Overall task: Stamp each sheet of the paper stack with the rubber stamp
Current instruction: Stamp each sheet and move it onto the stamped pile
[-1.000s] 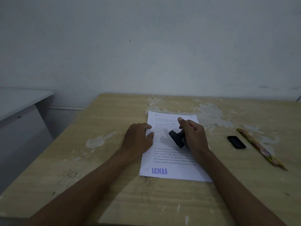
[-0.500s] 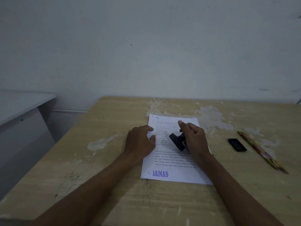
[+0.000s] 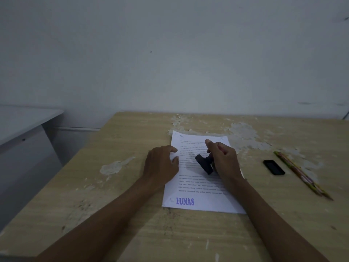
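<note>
here the paper stack lies on the worn wooden table, its top sheet printed with lines of text and carrying a purple "lunas" mark at about seven o'clock on the page. the right hand is over the middle of the sheet, fingers curled round the handle of the dark rubber stamp, thumb raised toward twelve o'clock. the stamp is tipped on its side, its flat base facing nine o'clock toward the other hand; whether it touches the paper i cannot tell. the left hand rests at the nine o'clock edge of the stack, fingers loosely bent, fingertips on the paper's margin, holding nothing. at three o'clock from the stack, well apart from it, a small black rectangular object lies on the table, and just beyond it a striped pencil runs diagonally from eleven to five o'clock.
</note>
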